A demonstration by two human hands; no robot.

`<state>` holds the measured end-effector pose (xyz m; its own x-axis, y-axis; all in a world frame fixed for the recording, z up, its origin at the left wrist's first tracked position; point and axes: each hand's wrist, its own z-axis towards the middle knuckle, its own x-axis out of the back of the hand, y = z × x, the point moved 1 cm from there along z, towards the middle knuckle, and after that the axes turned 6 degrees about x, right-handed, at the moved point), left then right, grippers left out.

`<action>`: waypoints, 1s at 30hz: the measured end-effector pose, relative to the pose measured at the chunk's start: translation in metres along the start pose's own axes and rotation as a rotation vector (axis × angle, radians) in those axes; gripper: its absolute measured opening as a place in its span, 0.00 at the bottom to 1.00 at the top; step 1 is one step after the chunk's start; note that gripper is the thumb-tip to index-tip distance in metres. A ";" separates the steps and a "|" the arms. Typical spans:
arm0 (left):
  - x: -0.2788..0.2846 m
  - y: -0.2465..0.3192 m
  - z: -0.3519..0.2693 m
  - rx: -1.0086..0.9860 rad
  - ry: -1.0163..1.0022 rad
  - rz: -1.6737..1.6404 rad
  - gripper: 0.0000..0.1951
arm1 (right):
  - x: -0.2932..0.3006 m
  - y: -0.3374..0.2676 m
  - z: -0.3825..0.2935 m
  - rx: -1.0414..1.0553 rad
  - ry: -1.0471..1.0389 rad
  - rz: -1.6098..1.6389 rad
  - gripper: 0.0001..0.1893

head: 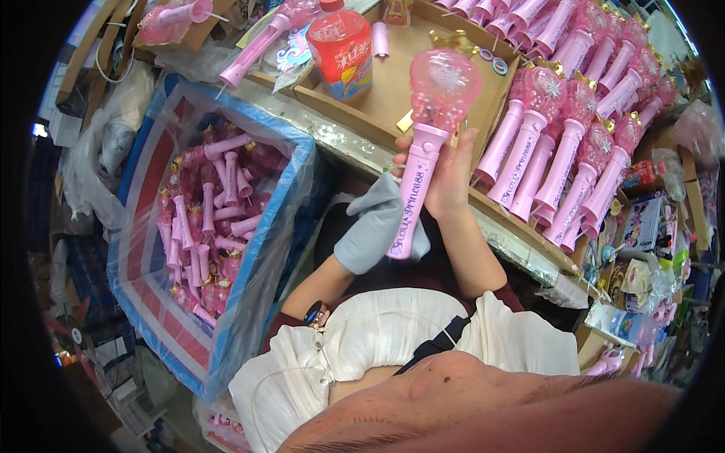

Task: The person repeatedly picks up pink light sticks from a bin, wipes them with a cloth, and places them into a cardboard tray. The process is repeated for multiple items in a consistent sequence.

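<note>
A pink toy wand point(420, 170) with a clear pink head, a gold crown and a lettered handle is held upright in front of me. My left hand point(374, 226), in a grey glove, is at the lower handle, partly hidden behind it. My bare right hand point(453, 175) grips the upper handle from behind, its fingertips showing at the left side. Past the wand's head lies a shallow cardboard tray point(391, 122), holding a short pink tube point(380, 39) and small rings point(499, 66). Many similar wands point(532, 153) are stacked in a box on the right.
A large blue, white and red striped bag point(133, 249) lined with clear plastic stands at left, holding many wands point(208, 206). A red drink bottle point(340, 54) stands at the tray's left. Another wand point(255, 51) lies near the bag. Cluttered boxes and packaging fill the far right.
</note>
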<state>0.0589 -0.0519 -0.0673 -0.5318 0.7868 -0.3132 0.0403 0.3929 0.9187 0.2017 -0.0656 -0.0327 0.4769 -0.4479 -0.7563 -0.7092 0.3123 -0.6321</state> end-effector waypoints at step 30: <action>-0.009 0.020 -0.032 -0.078 -0.406 -0.128 0.09 | 0.003 -0.059 -0.006 0.362 -0.559 0.550 0.50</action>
<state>0.0376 -0.0666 -0.0386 -0.1522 0.8636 -0.4807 -0.0767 0.4746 0.8769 0.2417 -0.0903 0.0028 0.3671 0.2938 -0.8826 -0.7503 0.6544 -0.0943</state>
